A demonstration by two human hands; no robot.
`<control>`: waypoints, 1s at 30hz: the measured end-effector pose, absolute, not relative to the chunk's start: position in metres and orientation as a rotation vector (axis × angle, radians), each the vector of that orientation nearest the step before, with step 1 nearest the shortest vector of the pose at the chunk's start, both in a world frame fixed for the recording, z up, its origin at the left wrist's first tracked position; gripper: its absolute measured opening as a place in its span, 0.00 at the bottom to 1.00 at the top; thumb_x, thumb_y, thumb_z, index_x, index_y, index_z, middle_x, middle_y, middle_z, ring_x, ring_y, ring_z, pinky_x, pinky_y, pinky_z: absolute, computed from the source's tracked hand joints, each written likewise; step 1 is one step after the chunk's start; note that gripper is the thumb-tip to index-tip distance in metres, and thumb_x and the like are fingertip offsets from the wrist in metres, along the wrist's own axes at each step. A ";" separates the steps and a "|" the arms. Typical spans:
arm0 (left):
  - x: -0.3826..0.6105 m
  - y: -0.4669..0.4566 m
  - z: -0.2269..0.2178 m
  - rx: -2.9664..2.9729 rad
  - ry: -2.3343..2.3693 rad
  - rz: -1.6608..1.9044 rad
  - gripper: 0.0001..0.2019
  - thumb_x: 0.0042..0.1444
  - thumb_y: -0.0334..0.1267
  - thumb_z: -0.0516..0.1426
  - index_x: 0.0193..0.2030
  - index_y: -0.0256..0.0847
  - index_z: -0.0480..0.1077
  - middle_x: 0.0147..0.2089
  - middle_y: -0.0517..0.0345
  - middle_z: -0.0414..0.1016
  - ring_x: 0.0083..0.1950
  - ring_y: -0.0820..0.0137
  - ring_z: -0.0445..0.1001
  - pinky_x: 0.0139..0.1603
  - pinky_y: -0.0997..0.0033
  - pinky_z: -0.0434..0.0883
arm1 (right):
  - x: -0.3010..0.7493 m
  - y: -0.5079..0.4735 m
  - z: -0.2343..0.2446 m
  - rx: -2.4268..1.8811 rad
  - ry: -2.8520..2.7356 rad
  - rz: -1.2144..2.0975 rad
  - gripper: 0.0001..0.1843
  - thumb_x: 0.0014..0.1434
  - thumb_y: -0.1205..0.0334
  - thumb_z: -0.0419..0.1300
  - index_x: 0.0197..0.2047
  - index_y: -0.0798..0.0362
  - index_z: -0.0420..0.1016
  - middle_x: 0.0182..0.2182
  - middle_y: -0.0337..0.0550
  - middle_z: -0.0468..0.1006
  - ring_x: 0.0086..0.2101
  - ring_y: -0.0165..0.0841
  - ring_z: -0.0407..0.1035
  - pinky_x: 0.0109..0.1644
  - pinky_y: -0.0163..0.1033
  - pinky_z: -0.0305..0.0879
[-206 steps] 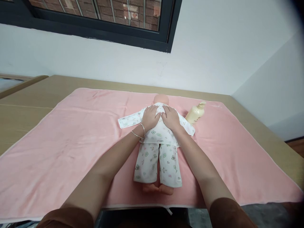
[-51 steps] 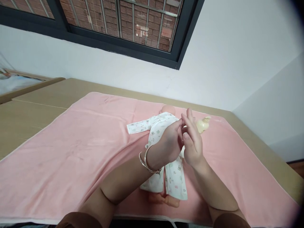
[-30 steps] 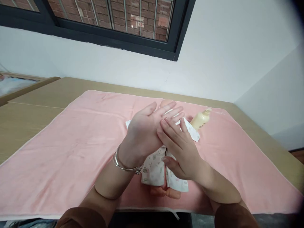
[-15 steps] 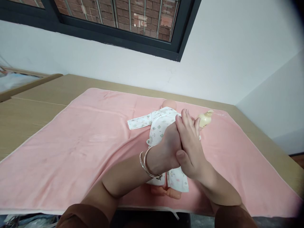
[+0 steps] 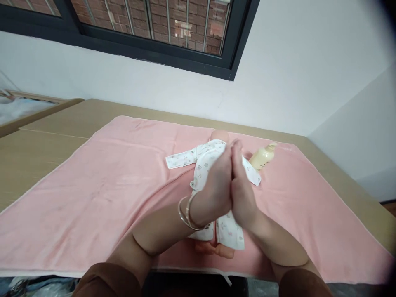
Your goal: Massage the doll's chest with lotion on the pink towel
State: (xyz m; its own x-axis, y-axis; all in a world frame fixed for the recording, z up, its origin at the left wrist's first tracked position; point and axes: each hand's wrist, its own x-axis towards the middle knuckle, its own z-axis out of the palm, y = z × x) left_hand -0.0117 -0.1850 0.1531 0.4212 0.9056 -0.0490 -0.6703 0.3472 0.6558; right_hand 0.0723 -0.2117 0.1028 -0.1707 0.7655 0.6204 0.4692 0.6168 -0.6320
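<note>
Palm to palm, my left hand (image 5: 215, 192) and my right hand (image 5: 243, 198) press together with fingers stretched out flat. Nothing shows between them, and both are open. Bangles (image 5: 189, 214) circle my left wrist. Under the hands a baby doll (image 5: 220, 135) lies on its back, its head at the far end and its feet toward me. It wears a white printed top (image 5: 201, 165) and matching trousers (image 5: 229, 232). My hands hide its middle. A pale yellow pump bottle (image 5: 262, 156) lies tilted beside the doll's sleeve on the right.
A pink blanket (image 5: 123, 165) with a white edge covers much of the wooden tabletop (image 5: 62, 115). Behind it stand a white wall (image 5: 278, 82) and a dark-framed window (image 5: 154, 45). A wooden-edged tray or cot (image 5: 40, 117) holds pale cloth at the far left.
My hands have turned from a slanted overlap to an upright palm-to-palm press. More of the bottle and the doll's right-side sleeve now shows.
</note>
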 end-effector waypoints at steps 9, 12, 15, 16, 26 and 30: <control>0.018 -0.162 0.115 0.567 0.502 0.817 0.20 0.64 0.45 0.52 0.60 0.47 0.70 0.61 0.55 0.75 0.69 0.60 0.67 0.70 0.57 0.67 | 0.090 -0.175 0.091 -1.173 -1.706 0.163 0.33 0.74 0.44 0.35 0.77 0.38 0.30 0.76 0.32 0.34 0.74 0.41 0.25 0.76 0.66 0.26; 0.010 -0.148 0.114 0.591 0.488 0.931 0.20 0.66 0.40 0.46 0.62 0.50 0.68 0.60 0.58 0.75 0.69 0.63 0.68 0.68 0.55 0.69 | 0.075 -0.183 0.089 -1.095 -1.857 0.132 0.33 0.73 0.45 0.32 0.77 0.41 0.27 0.76 0.34 0.30 0.74 0.43 0.25 0.77 0.65 0.30; -0.002 -0.141 0.125 0.594 0.489 0.878 0.21 0.67 0.47 0.46 0.60 0.45 0.69 0.59 0.50 0.76 0.68 0.57 0.69 0.68 0.49 0.68 | 0.063 -0.195 0.090 -1.049 -1.943 0.112 0.38 0.72 0.42 0.34 0.77 0.45 0.23 0.76 0.36 0.27 0.74 0.46 0.24 0.77 0.65 0.31; -0.009 -0.140 0.132 0.590 0.511 0.806 0.23 0.66 0.50 0.46 0.60 0.42 0.70 0.59 0.47 0.76 0.69 0.54 0.68 0.69 0.48 0.67 | 0.060 -0.198 0.090 -1.021 -1.969 0.102 0.39 0.72 0.41 0.36 0.77 0.46 0.22 0.76 0.37 0.26 0.74 0.47 0.24 0.77 0.65 0.32; -0.057 -0.081 0.140 0.748 0.595 1.123 0.29 0.69 0.52 0.34 0.63 0.41 0.65 0.62 0.44 0.73 0.71 0.57 0.65 0.69 0.49 0.65 | 0.082 -0.134 0.064 -1.023 -2.087 0.011 0.30 0.73 0.46 0.37 0.69 0.48 0.63 0.73 0.45 0.55 0.73 0.41 0.39 0.76 0.63 0.36; -0.032 -0.045 0.100 0.885 0.788 1.388 0.23 0.69 0.51 0.41 0.59 0.42 0.66 0.62 0.47 0.74 0.70 0.62 0.67 0.72 0.56 0.61 | 0.107 -0.090 0.039 -1.468 -1.939 0.058 0.26 0.71 0.51 0.46 0.63 0.56 0.71 0.72 0.55 0.55 0.73 0.46 0.44 0.75 0.61 0.41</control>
State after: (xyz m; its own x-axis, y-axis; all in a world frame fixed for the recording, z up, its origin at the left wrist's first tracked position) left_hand -0.0315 -0.0451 0.1001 0.0423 0.9981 0.0438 -0.4740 -0.0185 0.8803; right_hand 0.1067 -0.0904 0.0385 -0.1187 0.8616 0.4936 0.8303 0.3588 -0.4265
